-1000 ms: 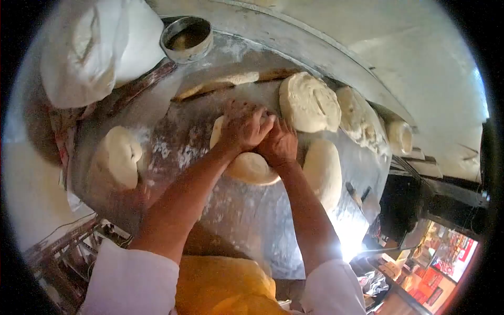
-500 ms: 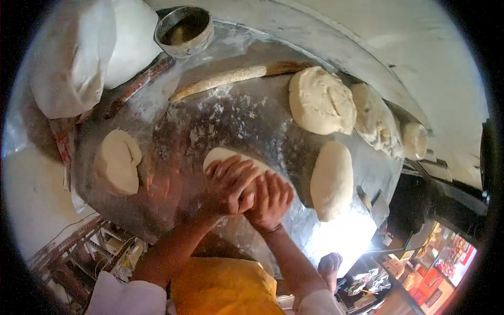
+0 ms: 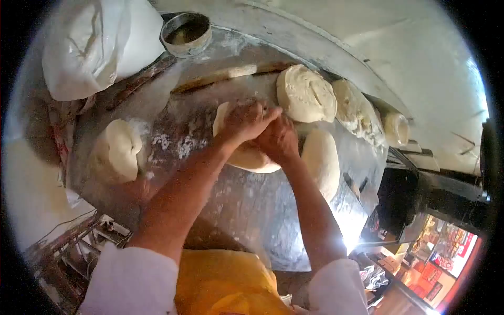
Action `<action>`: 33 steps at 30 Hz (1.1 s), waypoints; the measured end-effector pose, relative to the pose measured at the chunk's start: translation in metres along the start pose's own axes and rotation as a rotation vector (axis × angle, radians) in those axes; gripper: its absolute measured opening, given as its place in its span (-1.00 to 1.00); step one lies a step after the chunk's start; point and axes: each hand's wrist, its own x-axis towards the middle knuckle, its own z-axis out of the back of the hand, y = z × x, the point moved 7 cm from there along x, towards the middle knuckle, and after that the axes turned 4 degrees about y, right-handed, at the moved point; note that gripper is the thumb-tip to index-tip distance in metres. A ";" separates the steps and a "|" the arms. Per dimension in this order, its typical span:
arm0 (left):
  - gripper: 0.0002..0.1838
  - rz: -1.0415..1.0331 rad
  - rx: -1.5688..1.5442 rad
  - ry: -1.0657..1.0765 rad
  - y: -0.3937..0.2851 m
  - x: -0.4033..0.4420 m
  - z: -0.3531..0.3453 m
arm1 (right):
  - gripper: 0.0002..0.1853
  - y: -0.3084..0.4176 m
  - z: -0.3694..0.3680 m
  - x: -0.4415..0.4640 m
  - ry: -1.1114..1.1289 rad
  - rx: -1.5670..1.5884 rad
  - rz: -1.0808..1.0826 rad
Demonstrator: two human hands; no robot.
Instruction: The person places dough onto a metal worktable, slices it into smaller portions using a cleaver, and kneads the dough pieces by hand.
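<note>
A pale piece of dough (image 3: 254, 163) lies on the floury worktable (image 3: 220, 210) under both hands. My left hand (image 3: 244, 122) is curled over its far side, the thumb pointing right. Close against it, my right hand (image 3: 277, 139) has its fingers bent down on the same dough. The hands hide the dough's middle and far right part. Just right of my right hand lies a smooth oval dough piece (image 3: 321, 161). Beyond them sits a large round dough mass (image 3: 306, 94). A folded dough piece (image 3: 122, 149) rests at the left.
A long wooden stick (image 3: 215, 79) lies along the back, near a bowl (image 3: 188, 50) and a white sack (image 3: 100, 47). Another lumpy dough mass (image 3: 358, 110) sits at the back right. A flat scraper-like tool (image 3: 369, 199) lies near the right edge.
Both hands have moved away from me across the table, my arms stretching out. The dough under them has become wider, with its near part bulging toward me. The whole view has shifted slightly.
</note>
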 end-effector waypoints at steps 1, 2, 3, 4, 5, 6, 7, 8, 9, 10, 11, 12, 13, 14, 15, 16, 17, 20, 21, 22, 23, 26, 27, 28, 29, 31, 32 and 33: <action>-0.52 0.074 0.003 0.089 -0.008 -0.010 0.008 | -0.02 0.017 0.009 -0.021 -0.015 -0.078 0.055; -0.46 0.068 -0.018 0.266 -0.046 -0.033 0.048 | 0.02 0.048 0.042 -0.047 0.036 -0.021 0.128; -0.43 -0.040 0.043 0.236 -0.054 -0.062 0.056 | 0.02 0.059 0.044 -0.070 0.099 -0.012 0.066; -0.39 -0.146 0.107 0.198 -0.062 -0.093 0.064 | -0.01 0.079 0.052 -0.090 -0.004 -0.068 0.022; -0.38 -0.366 0.252 -0.039 -0.055 -0.134 0.054 | -0.12 0.094 0.041 -0.114 -0.067 -0.080 0.115; -0.46 -0.404 0.226 -0.101 -0.048 -0.161 0.053 | -0.27 0.095 0.022 -0.125 -0.131 -0.059 0.076; -0.53 -0.435 0.192 -0.159 -0.045 -0.180 0.051 | -0.40 0.090 -0.004 -0.138 -0.141 -0.159 0.093; -0.53 -0.432 0.192 -0.158 -0.041 -0.184 0.044 | -0.43 0.087 -0.017 -0.151 -0.213 -0.220 0.127; -0.54 -0.445 0.216 -0.199 -0.037 -0.184 0.041 | -0.46 0.084 -0.028 -0.155 -0.286 -0.276 0.162; -0.55 -0.456 0.240 -0.231 -0.035 -0.179 0.043 | -0.47 0.081 -0.028 -0.145 -0.339 -0.299 0.181; -0.55 -0.443 0.249 -0.217 -0.024 -0.158 0.039 | -0.47 0.071 -0.035 -0.126 -0.330 -0.281 0.178; -0.55 -0.442 0.215 -0.225 -0.021 -0.141 0.037 | -0.48 0.061 -0.030 -0.113 -0.371 -0.245 0.161; -0.55 -0.440 0.179 -0.236 -0.020 -0.123 0.035 | -0.48 0.056 -0.020 -0.098 -0.411 -0.211 0.145; -0.58 -0.424 0.143 -0.239 -0.016 -0.109 0.032 | -0.48 0.050 -0.016 -0.085 -0.410 -0.182 0.118; -0.58 -0.425 0.144 -0.244 -0.014 -0.097 0.031 | -0.36 0.035 -0.024 -0.078 -0.385 -0.178 0.108; -0.59 -0.410 0.132 -0.227 -0.013 -0.085 0.030 | -0.29 0.029 -0.020 -0.067 -0.354 -0.136 0.106; -0.60 -0.398 0.117 -0.210 -0.014 -0.074 0.030 | -0.22 0.024 -0.013 -0.055 -0.326 -0.097 0.104; -0.61 -0.359 0.048 -0.194 -0.014 -0.048 0.023 | 0.01 0.002 -0.003 -0.027 -0.187 0.016 0.054; -0.62 -0.294 0.006 -0.155 -0.013 -0.039 0.020 | 0.02 -0.002 0.002 -0.019 -0.136 0.112 0.025; -0.62 -0.312 0.006 -0.166 -0.022 -0.034 0.022 | 0.02 -0.003 0.001 -0.015 -0.147 0.083 0.013; -0.60 -0.217 0.075 -0.060 -0.027 -0.027 0.018 | 0.03 0.001 0.002 -0.016 -0.156 0.058 0.001; -0.56 -0.124 0.116 0.175 -0.038 -0.034 0.036 | 0.09 0.058 0.037 -0.070 0.003 -0.034 0.023; -0.54 -0.121 0.105 0.236 -0.035 -0.047 0.041 | 0.11 0.089 0.050 -0.091 0.043 -0.078 0.187; -0.53 -0.117 0.093 0.296 -0.033 -0.060 0.047 | 0.11 0.096 0.046 -0.110 0.041 -0.078 0.200; -0.49 -0.138 0.102 0.134 -0.026 -0.091 0.059 | 0.15 0.090 0.037 -0.129 -0.001 -0.012 0.085; -0.34 -0.182 0.204 -0.041 -0.011 -0.153 0.084 | 0.23 0.069 -0.020 -0.173 -0.103 0.154 -0.053; -0.27 -0.152 0.088 -0.088 0.003 -0.178 0.089 | 0.23 0.077 -0.039 -0.189 -0.117 0.112 -0.056; -0.18 -0.058 0.119 -0.020 0.039 -0.207 0.072 | 0.22 0.088 -0.055 -0.200 -0.127 0.073 -0.061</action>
